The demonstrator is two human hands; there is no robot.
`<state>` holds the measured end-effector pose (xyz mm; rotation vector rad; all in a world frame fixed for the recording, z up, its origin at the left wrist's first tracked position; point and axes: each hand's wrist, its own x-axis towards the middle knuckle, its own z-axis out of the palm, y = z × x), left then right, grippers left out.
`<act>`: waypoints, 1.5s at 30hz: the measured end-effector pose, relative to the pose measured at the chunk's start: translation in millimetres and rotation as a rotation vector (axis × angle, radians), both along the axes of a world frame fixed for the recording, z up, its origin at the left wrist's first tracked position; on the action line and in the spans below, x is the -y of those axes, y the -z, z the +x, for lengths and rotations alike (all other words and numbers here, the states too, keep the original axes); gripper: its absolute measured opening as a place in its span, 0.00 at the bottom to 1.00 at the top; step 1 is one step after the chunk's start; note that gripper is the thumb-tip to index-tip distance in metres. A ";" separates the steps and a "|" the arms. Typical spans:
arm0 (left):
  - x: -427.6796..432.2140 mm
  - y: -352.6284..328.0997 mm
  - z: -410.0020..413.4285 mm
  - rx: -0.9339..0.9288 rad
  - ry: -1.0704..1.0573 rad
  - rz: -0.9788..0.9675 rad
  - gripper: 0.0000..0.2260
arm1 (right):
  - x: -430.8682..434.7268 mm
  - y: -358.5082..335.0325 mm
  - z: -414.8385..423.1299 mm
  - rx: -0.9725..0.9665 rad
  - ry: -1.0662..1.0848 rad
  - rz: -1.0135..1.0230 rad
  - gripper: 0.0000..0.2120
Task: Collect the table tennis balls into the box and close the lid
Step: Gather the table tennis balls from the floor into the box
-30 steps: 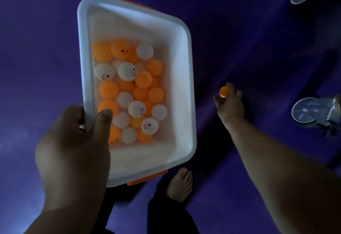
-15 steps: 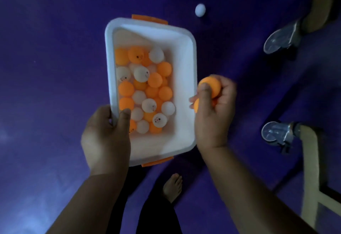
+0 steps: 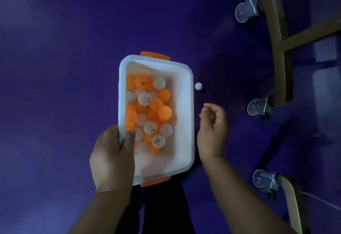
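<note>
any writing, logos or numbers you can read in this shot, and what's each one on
No text here can be read.
Small dark printed marks on several balls in the box, for example an upper white ball, a lower white ball and an orange ball: too small and blurred to read.
Box walls and the loose ball on the floor: no marks show.

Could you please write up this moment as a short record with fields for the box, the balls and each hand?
box: white, orange latches, no lid in view
balls in box: many, orange and white
loose ball: white, on the purple floor, right of the box
left hand: grips the box's left rim
right hand: empty, fingers loosely curled, beside the box
nearby: casters at right
</note>
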<state>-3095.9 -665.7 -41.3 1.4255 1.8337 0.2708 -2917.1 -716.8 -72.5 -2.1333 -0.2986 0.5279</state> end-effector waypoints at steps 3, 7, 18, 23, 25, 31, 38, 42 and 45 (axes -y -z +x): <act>-28.4 -0.5 14.7 0.007 -0.054 0.001 0.12 | -28.7 19.1 27.7 0.001 0.014 -0.043 0.05; -63.2 8.1 37.7 -0.039 -0.076 0.009 0.11 | -53.5 58.0 75.5 -0.004 -0.050 -0.204 0.07; -131.1 68.6 93.0 -0.037 -0.170 0.001 0.10 | -81.7 166.0 176.0 -0.256 -0.504 -0.838 0.21; -150.1 121.9 114.2 -0.045 -0.151 0.002 0.10 | -101.6 215.5 203.1 -0.104 -0.549 -0.909 0.22; -152.4 141.9 120.7 -0.061 -0.139 -0.008 0.09 | -105.9 234.0 209.7 -0.047 -0.585 -0.975 0.25; -152.8 185.7 122.8 -0.106 -0.079 -0.014 0.15 | -110.2 278.3 200.9 -0.049 -0.597 -1.019 0.24; -170.7 178.2 117.8 -0.107 -0.013 -0.030 0.12 | -120.9 264.0 185.0 -0.007 -0.460 -0.861 0.09; -190.3 147.0 121.8 -0.088 -0.028 -0.054 0.11 | -163.3 193.4 166.8 0.073 -0.227 -0.533 0.08; -208.1 114.4 132.0 -0.064 -0.044 -0.074 0.12 | -195.0 130.9 147.1 0.168 -0.198 -0.245 0.09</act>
